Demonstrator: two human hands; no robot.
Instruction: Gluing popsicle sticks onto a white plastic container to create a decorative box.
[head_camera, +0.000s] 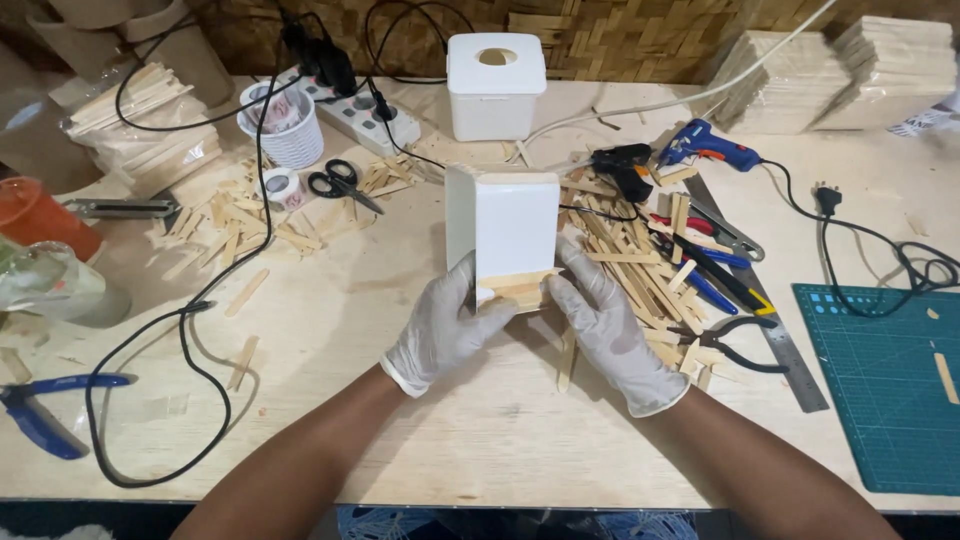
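White box with stick panel, held in both my gloved hands at mid-worktop.

Left to right: clear bag of wooden sticks (150, 135) at far left; white cup (283, 125); my left hand (445, 325) gripping the white box (510, 225) at its lower left corner; strip of glued sticks (522, 290) along its base; my right hand (610, 325) clasping the lower right; loose stick pile (640, 265); green cutting mat (885, 385) on the worktop (400, 420).

Box (510, 225) base hidden behind gloved fingers (470, 290); blue tool (40, 420) cut off at left edge.
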